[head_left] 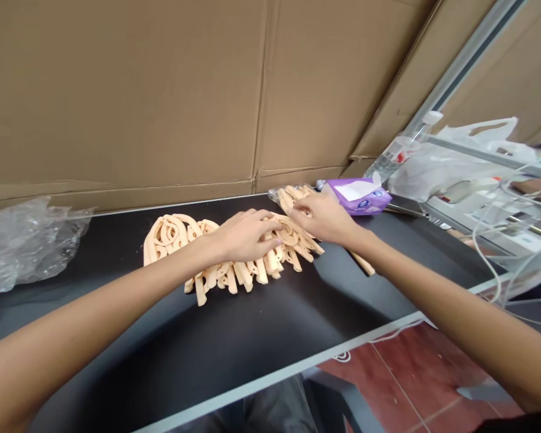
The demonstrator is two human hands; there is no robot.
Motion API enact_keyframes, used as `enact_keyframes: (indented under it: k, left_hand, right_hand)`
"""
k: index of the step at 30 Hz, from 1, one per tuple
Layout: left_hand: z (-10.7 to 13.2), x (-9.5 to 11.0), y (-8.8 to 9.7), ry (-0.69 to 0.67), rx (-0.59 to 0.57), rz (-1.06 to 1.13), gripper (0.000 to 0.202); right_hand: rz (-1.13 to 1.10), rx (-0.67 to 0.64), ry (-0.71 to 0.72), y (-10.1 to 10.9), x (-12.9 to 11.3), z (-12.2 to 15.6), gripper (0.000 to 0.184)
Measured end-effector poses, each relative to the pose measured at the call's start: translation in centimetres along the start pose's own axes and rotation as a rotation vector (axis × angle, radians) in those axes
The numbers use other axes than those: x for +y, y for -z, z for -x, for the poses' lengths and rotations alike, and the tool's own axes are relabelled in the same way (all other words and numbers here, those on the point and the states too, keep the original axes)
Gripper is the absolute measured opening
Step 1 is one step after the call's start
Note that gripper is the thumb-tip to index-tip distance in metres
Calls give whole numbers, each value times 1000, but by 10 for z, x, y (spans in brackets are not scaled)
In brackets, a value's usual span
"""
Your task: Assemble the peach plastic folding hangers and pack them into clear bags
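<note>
Many beige curved plastic pieces (169, 233), long and flat with holes and slots, lie heaped in an overlapping row on the black table; their exact kind is unclear. My left hand (247, 236) rests palm down on the middle of the row, fingers stretched out and thumb apart. At the row's right end, my right hand (320, 218) has its fingers bent down around a beige piece, their tips partly hidden. More beige pieces (293, 195) lie just beyond it, in or against a clear plastic bag. One loose beige strip (363, 263) pokes out beneath my right forearm.
A purple tissue pack (360, 195) sits behind my right hand. Crumpled clear plastic (27, 240) lies at the left. A cardboard wall (162, 102) stands along the back. At right are a water bottle (403, 147), a white bag (460, 156) and loose white cables (482, 240).
</note>
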State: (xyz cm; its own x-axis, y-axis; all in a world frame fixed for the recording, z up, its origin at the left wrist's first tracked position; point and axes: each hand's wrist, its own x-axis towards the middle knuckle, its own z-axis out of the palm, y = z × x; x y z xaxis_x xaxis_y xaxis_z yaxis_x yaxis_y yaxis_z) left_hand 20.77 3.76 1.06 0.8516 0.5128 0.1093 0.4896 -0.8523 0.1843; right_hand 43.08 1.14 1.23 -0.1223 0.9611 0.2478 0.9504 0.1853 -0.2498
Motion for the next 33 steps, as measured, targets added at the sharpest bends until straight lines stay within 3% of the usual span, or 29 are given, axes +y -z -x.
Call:
enact_keyframes:
  k: [4,9,17,22,24,26,29,33]
  left_hand:
    - [11,1,-1,36,7,27,45]
    - [21,5,-3,63,48,9,48]
    - [32,13,-8,50,135,-39,47]
    - [55,10,9,93,329,-102,47]
    - [85,7,25,102,462,-165,43]
    - [129,3,41,155,595,-237,37]
    - [215,1,54,407,718,-315,33]
    - [331,-3,44,871,626,-432,42]
  right_hand:
    - [-65,54,30,-15,-2,40,35]
    - [-125,3,-64,-24,-2,53,36]
    - [-130,-17,-99,-25,-32,91,37]
    - [-212,66,-139,-30,-26,89,47]
    - [-234,140,-98,-33,-26,86,50]
    - [-220,181,-40,-39,-29,85,56]
    - [-133,158,2,-47,-36,88,65]
    - [-121,146,60,-51,-34,93,56]
